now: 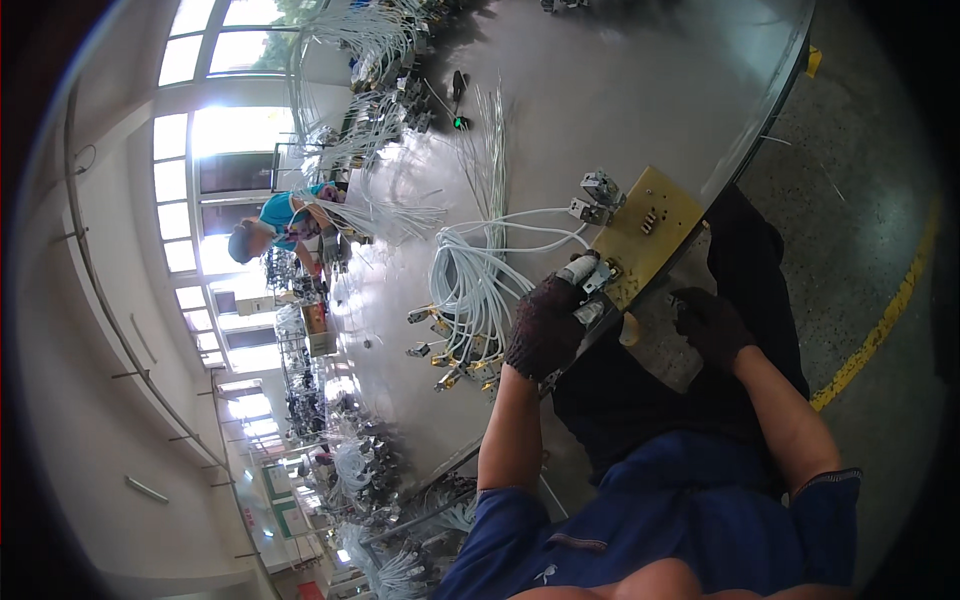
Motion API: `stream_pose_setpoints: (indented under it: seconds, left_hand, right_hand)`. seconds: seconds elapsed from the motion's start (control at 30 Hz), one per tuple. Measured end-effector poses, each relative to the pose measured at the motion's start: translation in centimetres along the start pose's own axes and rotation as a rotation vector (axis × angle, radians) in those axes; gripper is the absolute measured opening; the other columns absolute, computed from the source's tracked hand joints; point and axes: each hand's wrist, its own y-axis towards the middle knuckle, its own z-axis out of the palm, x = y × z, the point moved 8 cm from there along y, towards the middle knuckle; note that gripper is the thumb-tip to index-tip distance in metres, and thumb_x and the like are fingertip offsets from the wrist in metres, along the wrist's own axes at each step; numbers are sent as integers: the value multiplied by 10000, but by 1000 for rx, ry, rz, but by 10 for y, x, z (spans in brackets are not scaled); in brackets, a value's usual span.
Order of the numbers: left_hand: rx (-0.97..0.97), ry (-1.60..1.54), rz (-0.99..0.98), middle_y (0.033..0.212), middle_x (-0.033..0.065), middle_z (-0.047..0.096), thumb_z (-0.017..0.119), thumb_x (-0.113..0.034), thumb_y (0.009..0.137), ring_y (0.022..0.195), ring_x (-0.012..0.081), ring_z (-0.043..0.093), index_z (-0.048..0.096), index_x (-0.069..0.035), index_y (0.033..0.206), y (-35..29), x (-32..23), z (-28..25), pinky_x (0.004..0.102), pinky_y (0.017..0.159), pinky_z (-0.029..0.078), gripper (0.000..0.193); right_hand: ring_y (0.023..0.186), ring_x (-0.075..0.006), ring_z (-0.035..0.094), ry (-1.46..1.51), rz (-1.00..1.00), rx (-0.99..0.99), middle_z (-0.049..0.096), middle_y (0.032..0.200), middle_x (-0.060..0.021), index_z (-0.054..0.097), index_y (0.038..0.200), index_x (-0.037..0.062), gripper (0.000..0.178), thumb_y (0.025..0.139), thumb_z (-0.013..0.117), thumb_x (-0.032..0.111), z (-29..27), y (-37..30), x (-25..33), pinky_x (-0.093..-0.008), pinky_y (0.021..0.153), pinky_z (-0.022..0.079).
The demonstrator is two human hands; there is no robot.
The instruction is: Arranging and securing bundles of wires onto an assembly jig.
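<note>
My left hand (545, 328), in a dark glove, rests at the table's edge and grips a white connector (583, 272) at the end of a white cable. The connector sits against a yellow fixture board (655, 228) that carries small grey sockets (598, 195). A coiled bundle of white cables (470, 280) with metal-ended plugs (450, 365) lies just beyond this hand. My right hand (708, 322), also dark-gloved, hangs below the table's edge over dark trousers, fingers curled. Whether it holds anything is hidden against the dark cloth.
The long grey table (600, 90) runs away from me, with more white cable bundles (385, 40) along it. Another person in a teal top (280, 215) works further down. A small green light (459, 122) glows mid-table. The floor has a yellow line (880, 325).
</note>
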Motion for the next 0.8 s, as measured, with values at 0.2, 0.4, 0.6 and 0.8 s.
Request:
stream_pose_setpoints:
  seconds: [0.2,0.4,0.6,0.8]
  left_hand:
    - [38,289,60,1324,203,738,708,-16,908,1244,380,715,678,-88,1451,7,-23,-9,452,1030,589,549]
    - [216,565,51,1190,207,765,687,-13,831,1101,417,744,709,-81,1353,31,-36,-12,500,941,613,527]
    - [334,698,65,1095,213,764,707,-66,833,1066,414,750,742,-83,1282,52,-51,-7,502,901,615,451]
    - [192,579,126,1113,211,736,760,-101,859,1065,420,732,732,-93,1296,51,-50,-1,500,912,601,438]
  right_hand:
    - [890,-205,758,-23,-33,-22,775,1024,-129,638,1472,55,442,1070,585,232,1,3,1,-370,813,609]
    - [895,-199,757,-51,-25,-21,774,1020,-122,642,1468,60,428,1078,586,229,0,3,2,-369,837,605]
    - [1154,-401,738,10,37,-23,742,1300,-209,681,1415,67,432,1017,639,230,2,3,3,-468,997,581]
    - [1158,-402,736,23,21,-17,741,1313,-203,678,1421,64,434,1018,628,218,1,2,6,-467,1006,579]
